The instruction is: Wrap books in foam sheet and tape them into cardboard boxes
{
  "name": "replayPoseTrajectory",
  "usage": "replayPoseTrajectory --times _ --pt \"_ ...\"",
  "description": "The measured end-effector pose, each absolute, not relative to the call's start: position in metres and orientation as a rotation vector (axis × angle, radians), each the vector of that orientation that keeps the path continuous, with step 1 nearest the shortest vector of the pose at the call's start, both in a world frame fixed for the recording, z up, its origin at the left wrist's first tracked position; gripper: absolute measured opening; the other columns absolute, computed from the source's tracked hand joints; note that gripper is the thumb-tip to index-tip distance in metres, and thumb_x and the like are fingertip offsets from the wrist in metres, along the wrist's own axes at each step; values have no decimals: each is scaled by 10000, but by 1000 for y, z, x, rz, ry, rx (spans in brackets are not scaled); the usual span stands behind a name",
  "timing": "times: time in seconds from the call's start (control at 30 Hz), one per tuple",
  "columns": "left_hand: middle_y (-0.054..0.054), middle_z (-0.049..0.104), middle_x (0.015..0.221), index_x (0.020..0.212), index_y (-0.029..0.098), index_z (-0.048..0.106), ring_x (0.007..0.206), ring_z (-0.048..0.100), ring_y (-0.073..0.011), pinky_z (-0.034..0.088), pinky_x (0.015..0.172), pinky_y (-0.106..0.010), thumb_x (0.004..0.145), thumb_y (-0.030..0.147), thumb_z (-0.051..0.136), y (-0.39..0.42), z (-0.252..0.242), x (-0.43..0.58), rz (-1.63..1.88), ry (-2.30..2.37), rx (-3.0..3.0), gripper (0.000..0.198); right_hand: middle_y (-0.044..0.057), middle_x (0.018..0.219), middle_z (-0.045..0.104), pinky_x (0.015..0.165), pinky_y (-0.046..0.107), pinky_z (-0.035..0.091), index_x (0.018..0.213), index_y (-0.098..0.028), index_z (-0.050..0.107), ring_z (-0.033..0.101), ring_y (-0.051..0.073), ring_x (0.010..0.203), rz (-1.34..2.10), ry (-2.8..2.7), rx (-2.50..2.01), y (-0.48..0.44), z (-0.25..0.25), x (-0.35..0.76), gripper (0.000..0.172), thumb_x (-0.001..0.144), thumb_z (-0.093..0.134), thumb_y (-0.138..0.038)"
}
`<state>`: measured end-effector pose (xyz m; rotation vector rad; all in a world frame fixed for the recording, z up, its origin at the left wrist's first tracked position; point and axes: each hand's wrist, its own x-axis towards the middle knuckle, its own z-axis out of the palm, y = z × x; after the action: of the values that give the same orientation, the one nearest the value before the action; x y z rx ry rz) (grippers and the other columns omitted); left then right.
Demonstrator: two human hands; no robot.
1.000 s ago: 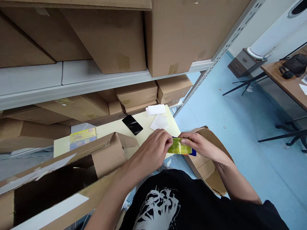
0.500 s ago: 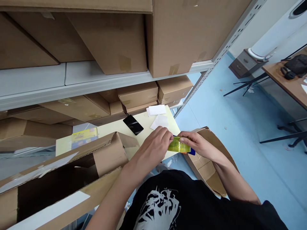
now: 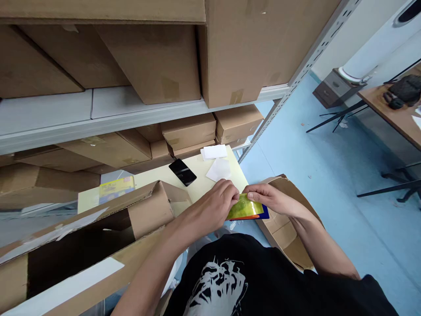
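Between my two hands is a flat, shiny yellow-green packet (image 3: 245, 208) with orange and dark blue along its lower edge; its exact kind I cannot make out. My left hand (image 3: 221, 199) pinches its left end with curled fingers. At the upper right, my right hand (image 3: 265, 196) grips it with the thumb on top and the fingers behind. Both hands are over the near edge of the pale yellow table (image 3: 197, 192). White paper pieces (image 3: 219, 169) lie just beyond my left hand, and a black phone (image 3: 182, 171) rests farther left.
An open cardboard box (image 3: 144, 213) stands at the left, and another open carton (image 3: 284, 232) sits on the floor at right. A yellow-and-blue package (image 3: 116, 188) lies behind the left box. Ahead, a metal shelf (image 3: 158, 115) carries several cardboard boxes. A desk (image 3: 388, 103) is far right.
The packet has gone from bent to flatter, so more of its face and its orange and blue edge shows. My hands have moved slightly down with it.
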<state>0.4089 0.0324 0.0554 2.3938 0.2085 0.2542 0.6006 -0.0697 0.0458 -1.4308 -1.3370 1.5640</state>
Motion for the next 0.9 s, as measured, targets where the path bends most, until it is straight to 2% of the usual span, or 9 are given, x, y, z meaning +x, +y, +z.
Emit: replayPoseTrajectory --times 0.2,0.3,0.37,0.57,0.73,0.9 --pt "-24 488 839 807 191 402 797 468 -147 448 677 -280 898 78 342 29 62 407 298 235 2365 157 -21 711 469 583 239 367 847 -157 570 436 93 629 1625 -1299 -1357 -70 45 604 358 924 438 -480" --pt "-47 535 936 940 172 458 890 515 -167 477 739 -307 922 153 405 27 65 407 423 380 2454 59 -14 726 480 600 246 364 868 -167 573 431 101 647 1493 -1346 -1482 -72 49 603 336 933 426 -463" --pt "-62 558 988 1028 159 478 945 533 -187 490 776 -329 919 168 438 23 67 407 479 423 2575 116 -12 727 483 597 246 360 867 -176 569 427 104 649 1414 -1363 -1562 -73 52 601 323 936 422 -455" --pt "-75 618 918 1063 89 541 856 582 -182 519 690 -297 880 12 403 7 69 406 592 459 2947 241 -13 711 473 573 243 357 816 -180 534 422 102 626 1371 -1300 -1555 -74 52 595 333 937 402 -461" --pt "-56 599 777 906 106 572 744 573 -159 486 602 -255 874 2 390 2 71 409 635 471 3158 212 -18 695 443 566 240 345 798 -177 531 397 102 624 1323 -1286 -1570 -74 48 593 348 930 405 -474" --pt "-23 515 673 736 148 510 627 503 -149 423 529 -263 865 16 393 9 64 414 662 391 3263 218 -19 686 426 552 237 332 777 -178 521 380 102 619 1309 -1284 -1576 -72 46 591 344 922 412 -471"
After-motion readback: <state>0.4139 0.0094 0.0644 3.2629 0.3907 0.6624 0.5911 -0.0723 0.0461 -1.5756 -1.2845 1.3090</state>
